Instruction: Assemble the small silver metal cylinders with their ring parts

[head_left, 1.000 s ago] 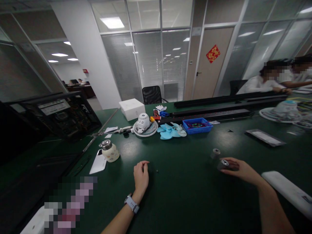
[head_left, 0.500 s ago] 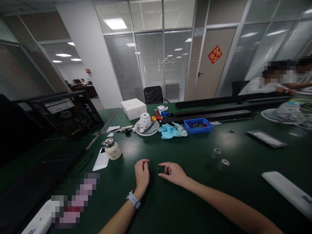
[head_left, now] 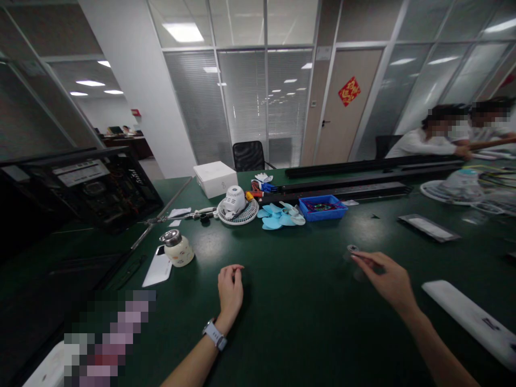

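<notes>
My left hand [head_left: 231, 290] rests over the green table [head_left: 282, 322] with its fingers loosely curled, and what they hold, if anything, is hidden. My right hand [head_left: 382, 274] is farther right, thumb and forefinger pinched together at the near edge of a small metal cylinder [head_left: 352, 249] that stands on the table. Anything between those fingertips is too small to make out. A second cylinder is mostly hidden behind the right hand.
A floral jar [head_left: 178, 251] and a white phone [head_left: 158, 267] are at left. Farther back lie a white fan part [head_left: 235, 206], light-blue fan blades [head_left: 278, 216] and a blue tray [head_left: 322, 215]. A white bar [head_left: 470, 317] is at right. People sit at the far right.
My right hand has moved from beside the left hand rightward to the metal cylinders, its fingers closing. The small dark piece between the hands is gone from its spot. The view has shifted slightly.
</notes>
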Motion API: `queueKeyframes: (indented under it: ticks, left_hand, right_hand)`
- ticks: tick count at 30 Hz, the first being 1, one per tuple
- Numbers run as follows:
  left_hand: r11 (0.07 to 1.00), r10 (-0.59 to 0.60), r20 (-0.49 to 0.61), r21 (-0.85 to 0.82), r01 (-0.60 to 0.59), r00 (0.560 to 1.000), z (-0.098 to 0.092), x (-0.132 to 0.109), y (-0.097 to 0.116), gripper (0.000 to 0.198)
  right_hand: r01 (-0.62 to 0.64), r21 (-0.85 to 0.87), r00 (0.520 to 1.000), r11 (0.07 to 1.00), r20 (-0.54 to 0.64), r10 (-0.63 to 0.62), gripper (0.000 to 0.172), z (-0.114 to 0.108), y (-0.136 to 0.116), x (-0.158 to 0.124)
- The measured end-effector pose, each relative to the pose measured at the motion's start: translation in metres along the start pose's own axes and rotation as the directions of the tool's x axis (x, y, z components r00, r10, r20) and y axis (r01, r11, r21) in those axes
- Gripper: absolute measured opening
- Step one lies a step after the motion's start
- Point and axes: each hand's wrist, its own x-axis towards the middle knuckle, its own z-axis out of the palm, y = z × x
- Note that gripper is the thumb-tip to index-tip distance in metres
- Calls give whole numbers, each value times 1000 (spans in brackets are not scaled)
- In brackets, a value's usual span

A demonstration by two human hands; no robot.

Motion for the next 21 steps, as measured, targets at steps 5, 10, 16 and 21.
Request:
queueKeyframes:
  ticks: [5, 10, 16, 21]
  left_hand:
    - [1000, -13, 0, 7, 13, 1000, -1, 0, 1, 26]
    - [1000, -14, -5, 2, 14, 1000, -2, -1, 3, 26]
    - [1000, -16, 7, -7, 16, 1000, 0, -1, 2, 25]
    - [1000, -19, -8, 9, 19, 1000, -1, -1, 4, 25]
  right_hand:
    - [-180, -119, 984, 977, -23, 178, 49, -19, 53, -18]
    - [-206, -142, 978, 968, 0, 208, 49, -4, 53, -19]
    - [-243, -183, 963, 953, 70, 259, 48, 0, 61, -16]
    - [-207, -311, 972, 928, 47, 232, 55, -6, 48, -10]
